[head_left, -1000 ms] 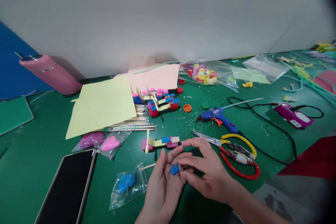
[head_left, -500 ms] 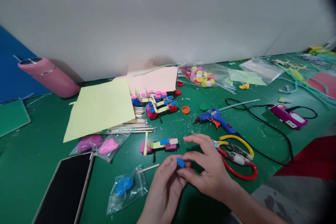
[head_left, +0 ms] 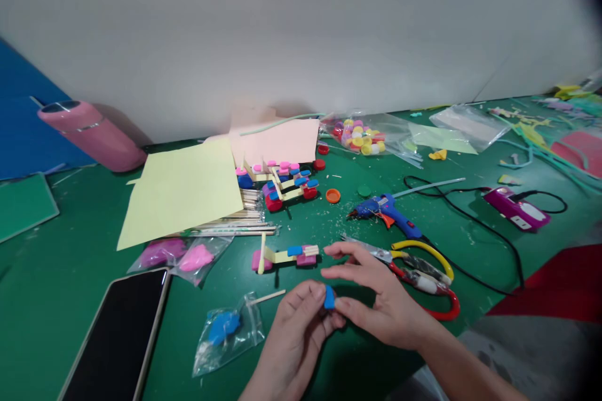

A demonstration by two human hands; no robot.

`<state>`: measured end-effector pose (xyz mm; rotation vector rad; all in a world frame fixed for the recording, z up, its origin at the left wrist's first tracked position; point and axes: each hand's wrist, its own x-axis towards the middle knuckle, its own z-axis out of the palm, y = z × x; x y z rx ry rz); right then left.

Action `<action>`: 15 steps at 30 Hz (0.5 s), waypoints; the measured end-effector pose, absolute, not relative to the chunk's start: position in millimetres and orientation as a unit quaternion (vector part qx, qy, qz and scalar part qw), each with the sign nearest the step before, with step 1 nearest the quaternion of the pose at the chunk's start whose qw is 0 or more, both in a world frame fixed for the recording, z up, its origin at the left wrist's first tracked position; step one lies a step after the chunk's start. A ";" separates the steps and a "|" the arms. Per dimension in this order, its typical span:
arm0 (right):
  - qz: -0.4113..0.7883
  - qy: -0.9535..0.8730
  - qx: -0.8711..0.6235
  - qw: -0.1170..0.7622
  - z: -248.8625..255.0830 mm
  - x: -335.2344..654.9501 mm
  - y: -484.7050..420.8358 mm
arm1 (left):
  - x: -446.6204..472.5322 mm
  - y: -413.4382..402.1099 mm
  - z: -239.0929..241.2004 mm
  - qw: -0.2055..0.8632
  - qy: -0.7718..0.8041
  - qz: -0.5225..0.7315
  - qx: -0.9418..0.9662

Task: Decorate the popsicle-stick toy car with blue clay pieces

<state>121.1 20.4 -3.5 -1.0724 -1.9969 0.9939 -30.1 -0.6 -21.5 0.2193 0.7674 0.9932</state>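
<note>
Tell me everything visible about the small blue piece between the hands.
The small blue piece is plain blue, shows no separate parts and looks like modelling clay. It is roughly upright, longer than wide, and held above the green table. Fingers of the left hand pinch its left side; the right hand has its thumb touching or nearly touching its right edge.

The blue piece (head_left: 330,298) looks matt and smooth, the plastic bag (head_left: 255,329) glossy.
</note>
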 end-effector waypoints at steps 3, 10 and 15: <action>0.386 -0.766 -0.403 0.319 -4.1 118.0 20.5 | -30.2 -2.5 -21.2 0.801 0.365 0.465 0.095; 0.330 -0.737 -0.442 0.390 -12.8 111.8 20.1 | -31.8 -1.5 -18.6 0.796 0.371 0.467 0.097; 0.321 -0.752 -0.439 0.372 -15.1 113.5 19.7 | -32.6 -0.7 -20.4 0.792 0.384 0.460 0.117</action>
